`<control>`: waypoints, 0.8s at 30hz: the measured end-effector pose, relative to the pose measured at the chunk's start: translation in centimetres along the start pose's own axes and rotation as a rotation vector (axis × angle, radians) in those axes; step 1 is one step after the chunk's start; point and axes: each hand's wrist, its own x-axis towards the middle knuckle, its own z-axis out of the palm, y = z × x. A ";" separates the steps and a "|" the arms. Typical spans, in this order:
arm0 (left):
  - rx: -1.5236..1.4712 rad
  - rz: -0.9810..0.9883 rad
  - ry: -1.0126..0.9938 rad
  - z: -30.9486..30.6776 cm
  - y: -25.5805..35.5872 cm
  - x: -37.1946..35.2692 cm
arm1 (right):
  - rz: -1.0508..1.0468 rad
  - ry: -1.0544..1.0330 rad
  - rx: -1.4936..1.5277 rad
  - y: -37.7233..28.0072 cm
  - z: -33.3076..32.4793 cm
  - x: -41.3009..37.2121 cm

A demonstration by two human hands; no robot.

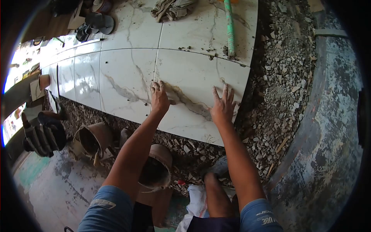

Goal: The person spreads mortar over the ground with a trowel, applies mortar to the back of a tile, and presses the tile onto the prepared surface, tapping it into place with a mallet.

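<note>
Both hands rest on a white marble-patterned tile [185, 123] with grey and brown veins. My left hand [159, 99] lies near the tile's left seam, its fingers pointing away from me and slightly apart. To the right, my right hand [223, 103] is spread flat near the tile's right side. Neither hand holds anything. More marble-patterned tiles [119, 69] adjoin on the left and beyond, with small crumbs of mortar on them.
Beyond lie a green pole [230, 34], a crumpled cloth [174, 7] and a dark cap [101, 23]. Gravel [278, 85] borders the tiles on the right. Two buckets [99, 135] [162, 154] stand nearer me. A person in striped clothing [42, 137] is at left.
</note>
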 end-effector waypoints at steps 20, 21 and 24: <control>-0.012 -0.099 0.018 1.2 0.0 0.3 | 0.003 -0.212 -0.078 -1.4 0.0 1.5; 0.035 -0.106 0.008 1.5 0.1 0.2 | 0.007 -0.211 -0.105 -1.3 -0.1 1.4; -0.031 -0.097 0.021 2.3 -0.1 0.3 | -0.049 -0.186 -0.111 -1.3 0.2 1.4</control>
